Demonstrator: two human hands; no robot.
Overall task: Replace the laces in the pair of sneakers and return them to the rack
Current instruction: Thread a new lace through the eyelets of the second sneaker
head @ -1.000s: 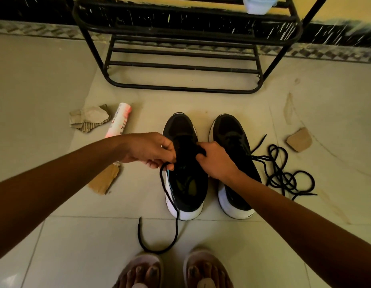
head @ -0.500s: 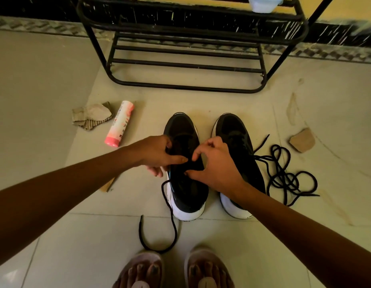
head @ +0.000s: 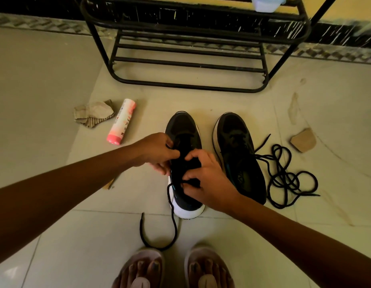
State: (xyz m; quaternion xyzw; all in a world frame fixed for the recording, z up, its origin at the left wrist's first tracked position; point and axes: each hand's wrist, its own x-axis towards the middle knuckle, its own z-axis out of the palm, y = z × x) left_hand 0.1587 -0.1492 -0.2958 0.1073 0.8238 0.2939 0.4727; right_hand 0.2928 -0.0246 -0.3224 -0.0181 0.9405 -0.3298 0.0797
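Both hands work over the near sneaker, which stands on the floor tiles with its toe pointing at the rack. The left hand has its fingers curled, thumb and forefinger pressed together on a black strand of the lace at the shoe's left eyelet row. Just right of those fingertips, across the tongue, the right hand curls its fingers inward and pinches the same lace lower down, near the collar. From the right fingers the lace drops past the white heel and loops on the tile toward the person's sandalled feet, its tip lying free. The second sneaker stands just beyond the right hand's knuckles, beside the first (whether the two touch is hard to tell). A loose lace lies tangled further right of it. Well out past the left fingers lie a pink-capped spray can and crumpled cardboard.
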